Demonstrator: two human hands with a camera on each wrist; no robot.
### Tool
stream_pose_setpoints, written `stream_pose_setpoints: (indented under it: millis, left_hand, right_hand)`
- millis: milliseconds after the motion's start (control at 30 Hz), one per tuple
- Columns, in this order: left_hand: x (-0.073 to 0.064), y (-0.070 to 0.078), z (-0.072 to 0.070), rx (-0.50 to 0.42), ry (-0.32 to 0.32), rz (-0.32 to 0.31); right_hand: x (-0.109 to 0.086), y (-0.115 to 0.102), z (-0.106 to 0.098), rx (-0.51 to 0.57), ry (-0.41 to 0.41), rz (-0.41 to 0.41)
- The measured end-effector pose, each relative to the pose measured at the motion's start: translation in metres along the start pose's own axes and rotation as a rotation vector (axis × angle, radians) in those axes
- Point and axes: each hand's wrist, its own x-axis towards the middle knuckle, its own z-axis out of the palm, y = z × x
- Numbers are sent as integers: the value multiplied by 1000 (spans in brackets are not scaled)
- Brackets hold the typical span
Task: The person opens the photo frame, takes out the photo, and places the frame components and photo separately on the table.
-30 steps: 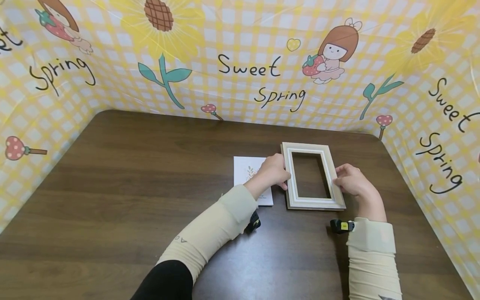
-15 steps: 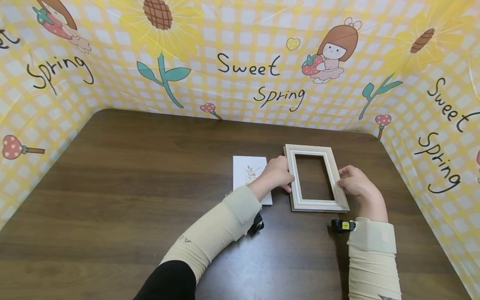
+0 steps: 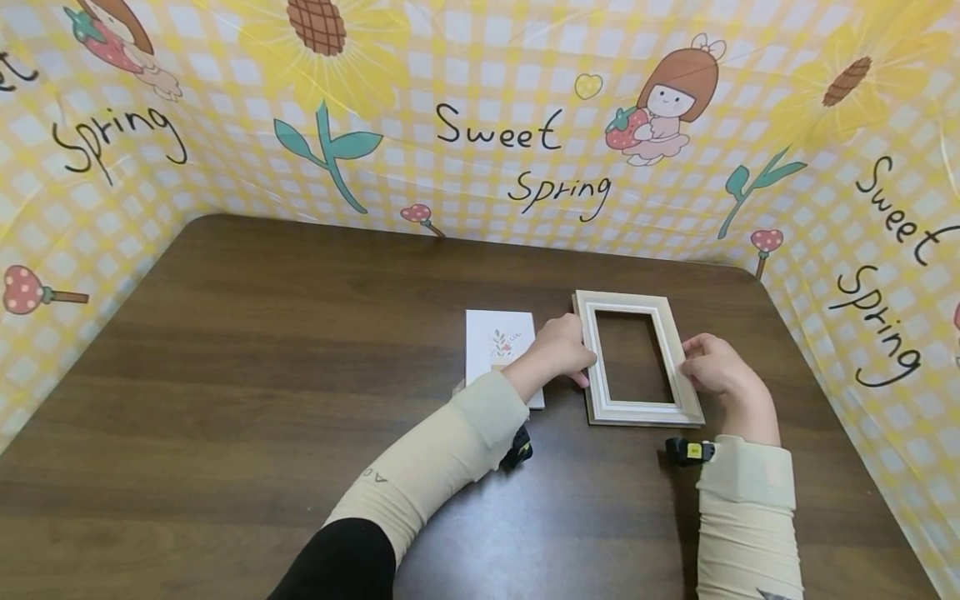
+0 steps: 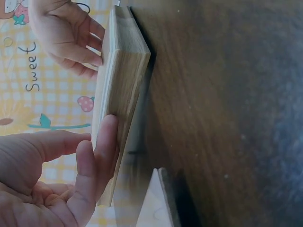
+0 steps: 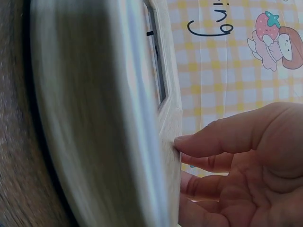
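A pale wooden picture frame with an open middle is held between both hands, low at the tabletop. My left hand pinches its left side between thumb and fingers, as the left wrist view shows on the frame's edge. On the opposite side, my right hand grips the right edge with its thumb on the front face; the right wrist view shows that thumb. A white card with a small floral print lies left of the frame, partly hidden under the left hand and forearm.
The dark brown wooden table is enclosed by a yellow checked cloth at the back and sides. Black wrist cameras, such as one by the right cuff, hang beside the forearms.
Both hands have shifted the picture frame a little to the right and slightly nearer. More of the white card's print shows now. The card itself stays in place.
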Motion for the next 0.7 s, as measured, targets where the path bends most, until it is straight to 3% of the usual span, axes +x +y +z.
stream_pose_setpoints:
  millis: [467,700]
  left_hand:
    - [1,-4,-1,-81,-43,-29]
    - [-5,-4,-8,-37,-47,-14]
  right_hand:
    - [0,-1,0,-15,-1,33]
    - [-3,-2,-4,-9,-16,36]
